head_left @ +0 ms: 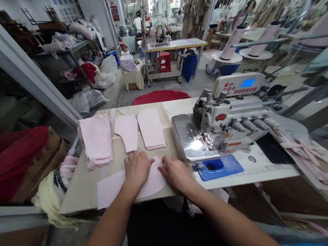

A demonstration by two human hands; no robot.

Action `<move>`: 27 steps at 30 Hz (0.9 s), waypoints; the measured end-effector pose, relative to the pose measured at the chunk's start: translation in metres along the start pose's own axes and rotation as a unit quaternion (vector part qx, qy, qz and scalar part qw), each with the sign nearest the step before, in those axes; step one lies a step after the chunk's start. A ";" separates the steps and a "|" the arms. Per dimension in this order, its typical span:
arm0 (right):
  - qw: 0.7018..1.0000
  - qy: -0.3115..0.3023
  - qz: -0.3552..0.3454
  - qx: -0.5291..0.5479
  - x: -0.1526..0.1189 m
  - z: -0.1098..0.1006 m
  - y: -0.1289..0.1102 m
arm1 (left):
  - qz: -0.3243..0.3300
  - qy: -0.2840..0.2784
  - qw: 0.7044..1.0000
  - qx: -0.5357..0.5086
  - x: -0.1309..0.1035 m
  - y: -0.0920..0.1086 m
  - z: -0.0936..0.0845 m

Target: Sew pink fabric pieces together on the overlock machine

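I have the pale pink fabric piece (154, 184) lying at the table's near edge, directly in front of the body, and both hands are on it. The left hand (138, 168) rests palm down, loosely spread with the thumb out to the side, gripping nothing that I can see; I read its weight as keeping the cloth flat. The right hand (177, 174) is half curled at the piece's right end, probably to control that edge, though I can't make out whether thumb and finger actually pinch it. Just beyond, a folded pink stack (97, 139), a curved pink panel (127, 130) and a straighter pink pile (151, 129) stand apart in a row, which I take as a way to keep the shapes separate and within reach. They sit on a beige cover (80, 195) over the white table (177, 106); to the right is the sewing machine (226, 109), with thread cones (232, 45) behind. Farther back, the cluttered workshop holds another worktable (183, 44) and hanging garments (198, 11).
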State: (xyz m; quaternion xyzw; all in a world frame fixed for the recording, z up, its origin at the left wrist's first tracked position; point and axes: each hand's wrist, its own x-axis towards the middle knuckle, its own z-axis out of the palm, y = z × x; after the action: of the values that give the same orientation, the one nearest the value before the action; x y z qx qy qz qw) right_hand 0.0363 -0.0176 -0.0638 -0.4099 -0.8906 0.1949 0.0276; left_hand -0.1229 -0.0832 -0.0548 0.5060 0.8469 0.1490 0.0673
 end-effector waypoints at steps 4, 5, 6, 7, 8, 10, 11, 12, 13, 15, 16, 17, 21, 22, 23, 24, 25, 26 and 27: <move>0.987 0.057 -0.066 0.138 -0.007 0.002 0.008 | 0.061 -0.062 0.986 -0.144 0.003 -0.011 -0.010; 0.972 0.067 -0.086 0.206 -0.008 0.002 0.009 | 0.078 -0.077 0.973 -0.201 0.003 -0.013 -0.015; 0.951 0.062 -0.102 0.285 -0.010 0.003 0.011 | 0.091 -0.088 0.954 -0.273 0.003 -0.013 -0.021; 0.923 0.041 -0.111 0.367 -0.012 0.003 0.012 | 0.099 -0.095 0.929 -0.345 0.003 -0.013 -0.027; 0.890 0.010 -0.111 0.442 -0.014 0.002 0.014 | 0.103 -0.096 0.904 -0.403 0.004 -0.011 -0.032; 0.828 -0.047 -0.089 0.552 -0.019 -0.003 0.020 | 0.102 -0.086 0.887 -0.442 0.007 -0.002 -0.039; 0.805 -0.058 -0.073 0.586 -0.023 -0.006 0.025 | 0.105 -0.079 0.891 -0.435 0.010 0.004 -0.040; 0.791 -0.053 -0.057 0.607 -0.027 -0.010 0.030 | 0.111 -0.073 0.896 -0.424 0.013 0.013 -0.041; 0.782 -0.035 -0.044 0.621 -0.032 -0.014 0.036 | 0.119 -0.068 0.900 -0.415 0.017 0.022 -0.040; 0.771 0.020 -0.026 0.636 -0.043 -0.023 0.050 | 0.138 -0.064 0.902 -0.404 0.026 0.045 -0.037; 0.767 0.053 -0.015 0.640 -0.048 -0.026 0.057 | 0.149 -0.063 0.902 -0.400 0.030 0.058 -0.034; 0.760 0.084 -0.002 0.644 -0.053 -0.029 0.065 | 0.162 -0.062 0.904 -0.390 0.035 0.071 -0.031; 0.708 0.170 0.064 0.683 -0.065 -0.029 0.089 | 0.263 -0.028 0.923 -0.278 0.051 0.120 -0.018; 0.694 0.171 0.073 0.696 -0.065 -0.027 0.093 | 0.285 -0.003 0.927 -0.242 0.053 0.130 -0.014; 0.682 0.164 0.078 0.709 -0.065 -0.025 0.096 | 0.297 0.027 0.931 -0.209 0.054 0.138 -0.011; 0.673 0.150 0.079 0.720 -0.065 -0.024 0.098 | 0.300 0.058 0.935 -0.180 0.053 0.145 -0.007; 0.668 0.137 0.077 0.728 -0.064 -0.022 0.099 | 0.295 0.086 0.939 -0.156 0.052 0.150 -0.004; 0.664 0.128 0.074 0.733 -0.063 -0.021 0.099 | 0.285 0.110 0.942 -0.137 0.050 0.154 -0.001; 0.661 0.125 0.071 0.736 -0.062 -0.020 0.098 | 0.277 0.126 0.944 -0.123 0.047 0.156 0.001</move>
State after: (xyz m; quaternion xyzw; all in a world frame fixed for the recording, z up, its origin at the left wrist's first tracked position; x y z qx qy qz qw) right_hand 0.1522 0.0005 -0.0751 -0.3382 -0.4130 0.7352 0.4177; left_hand -0.0145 0.0273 -0.0043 0.6856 0.6497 0.3276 -0.0222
